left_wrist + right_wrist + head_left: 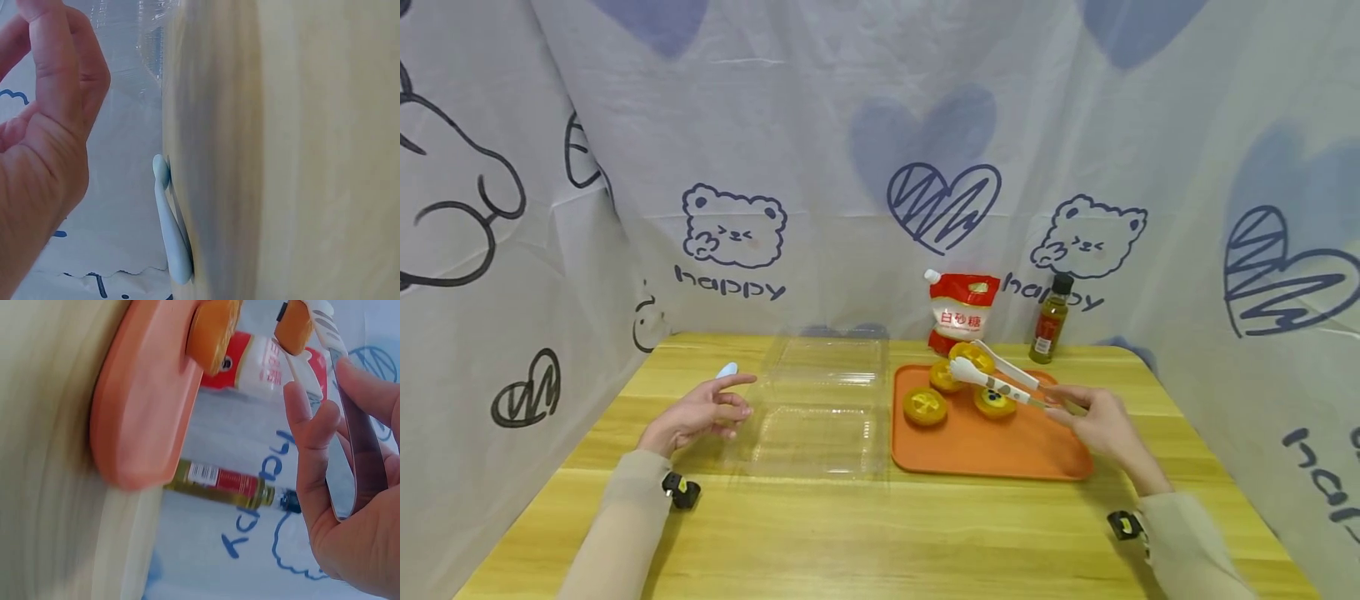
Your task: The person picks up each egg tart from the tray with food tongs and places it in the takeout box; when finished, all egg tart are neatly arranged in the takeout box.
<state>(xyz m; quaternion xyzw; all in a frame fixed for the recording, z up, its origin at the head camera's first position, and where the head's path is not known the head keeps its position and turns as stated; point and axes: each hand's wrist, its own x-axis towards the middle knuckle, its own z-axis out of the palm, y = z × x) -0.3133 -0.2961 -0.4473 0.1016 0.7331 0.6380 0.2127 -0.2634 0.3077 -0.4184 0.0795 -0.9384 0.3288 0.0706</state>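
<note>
My right hand [1105, 425] grips a pair of metal tongs [1004, 388] with white tips. Between those tips, raised over the orange tray [1030, 458], is a round tart [972, 356] with a yellow topping. In the right wrist view this tart [294, 330] is seen from the side, clear of the tray. On the tray sit more tarts: two yellow-topped, one in front [925, 407] and one behind [945, 377], and one with dark berries [995, 402]. My left hand [700, 414], fingers loosely bent and holding nothing, hovers at the left side of a clear plastic clamshell box [820, 442] with its lid raised.
Behind the tray stand a red and white pouch [962, 312] and an oil-coloured bottle [1050, 321] with a dark cap. A pale blue spoon-shaped utensil [170, 222] lies on the wooden table [850, 550] beyond my left hand. Printed cloth hangs around the table.
</note>
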